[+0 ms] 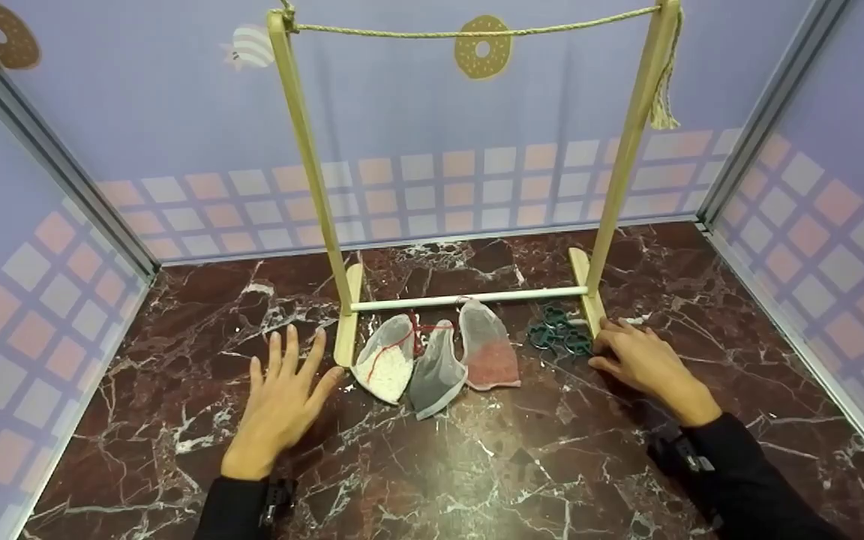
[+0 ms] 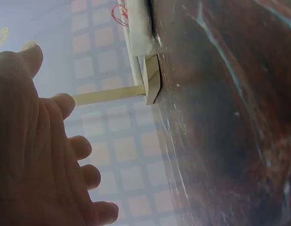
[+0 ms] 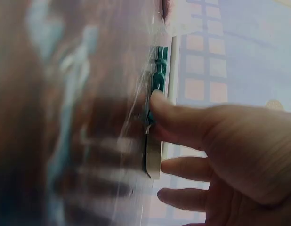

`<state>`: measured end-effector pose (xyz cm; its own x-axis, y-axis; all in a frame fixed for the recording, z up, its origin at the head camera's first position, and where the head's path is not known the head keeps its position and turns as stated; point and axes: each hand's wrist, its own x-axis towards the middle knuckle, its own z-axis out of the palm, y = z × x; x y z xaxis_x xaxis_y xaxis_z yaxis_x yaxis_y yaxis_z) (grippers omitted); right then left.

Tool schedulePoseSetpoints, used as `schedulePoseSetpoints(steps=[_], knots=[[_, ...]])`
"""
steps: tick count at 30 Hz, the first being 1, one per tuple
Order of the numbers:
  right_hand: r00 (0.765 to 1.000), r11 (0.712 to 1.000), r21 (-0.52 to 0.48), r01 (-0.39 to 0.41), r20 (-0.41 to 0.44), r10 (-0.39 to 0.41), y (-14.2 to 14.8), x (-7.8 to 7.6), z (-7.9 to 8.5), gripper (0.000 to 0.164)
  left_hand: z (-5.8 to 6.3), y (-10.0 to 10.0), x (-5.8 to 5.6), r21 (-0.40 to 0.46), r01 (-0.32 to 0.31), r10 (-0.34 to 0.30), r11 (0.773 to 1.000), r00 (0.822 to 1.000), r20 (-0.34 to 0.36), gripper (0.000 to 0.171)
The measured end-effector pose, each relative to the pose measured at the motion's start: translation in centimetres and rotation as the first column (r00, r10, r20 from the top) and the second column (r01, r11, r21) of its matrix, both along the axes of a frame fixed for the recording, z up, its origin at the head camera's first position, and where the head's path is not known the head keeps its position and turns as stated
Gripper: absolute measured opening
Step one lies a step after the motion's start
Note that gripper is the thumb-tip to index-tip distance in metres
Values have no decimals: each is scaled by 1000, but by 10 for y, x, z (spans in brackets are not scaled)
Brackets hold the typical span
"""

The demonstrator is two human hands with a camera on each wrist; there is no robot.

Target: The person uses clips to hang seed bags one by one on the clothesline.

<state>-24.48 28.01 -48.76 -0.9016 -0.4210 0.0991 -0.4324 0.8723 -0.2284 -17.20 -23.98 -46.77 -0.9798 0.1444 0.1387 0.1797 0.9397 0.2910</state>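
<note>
My left hand (image 1: 280,397) is spread palm down over the dark marbled table, left of the wooden rack's left foot (image 1: 348,322). In the left wrist view its fingers (image 2: 79,147) hold nothing. My right hand (image 1: 653,367) is at the rack's right foot (image 1: 591,304), fingers loosely bent and thumb close beside the green clips (image 1: 558,331). In the right wrist view the thumb overlaps one green clip (image 3: 159,70). Between the hands lie three mesh pouches: one with white filling (image 1: 388,367), a grey one (image 1: 438,375), and one with pink filling (image 1: 493,360). Red string runs across them.
The rack's wooden posts (image 1: 633,142) stand upright, with a rope (image 1: 387,34) strung between their tops and a white rod (image 1: 402,303) joining them low down. Patterned lilac panels (image 1: 417,97) enclose the table (image 1: 432,480) at the back and both sides.
</note>
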Motion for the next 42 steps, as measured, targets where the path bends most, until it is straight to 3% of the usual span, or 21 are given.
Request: schedulePoseSetpoints(steps=[8, 18, 23, 28, 33, 37, 39, 42], knots=[[996, 999, 9, -44, -75, 45, 4, -1, 2, 7, -1, 5, 1, 0, 16, -16, 1000, 999, 30, 68], [976, 998, -62, -31, -217, 17, 3, -2, 10, 12, 0, 5, 1, 16, 17, -18, 1000, 997, 70, 68], [964, 994, -103, -34, -267, 5, -1, 2, 30, 8, 19, 20, -1, 40, 60, -60, 997, 998, 12, 68], [938, 972, -175, -158, -335, 92, -24, 3, 59, 9, 47, 51, -7, 95, 154, -145, 984, 985, -95, 65], [905, 927, -249, -279, -392, 167, -57, 8, 86, 11, 67, 88, -14, 148, 256, -230, 955, 958, -168, 65], [876, 871, -310, -382, -420, 235, -82, 13, 99, 8, 75, 121, -17, 191, 349, -306, 917, 926, -223, 67], [865, 849, -322, -419, -426, 266, -91, 17, 102, 7, 78, 136, -19, 208, 404, -346, 891, 900, -267, 71], [859, 830, -327, -452, -410, 306, -98, 25, 104, 7, 79, 154, -21, 203, 503, -409, 840, 833, -373, 78]])
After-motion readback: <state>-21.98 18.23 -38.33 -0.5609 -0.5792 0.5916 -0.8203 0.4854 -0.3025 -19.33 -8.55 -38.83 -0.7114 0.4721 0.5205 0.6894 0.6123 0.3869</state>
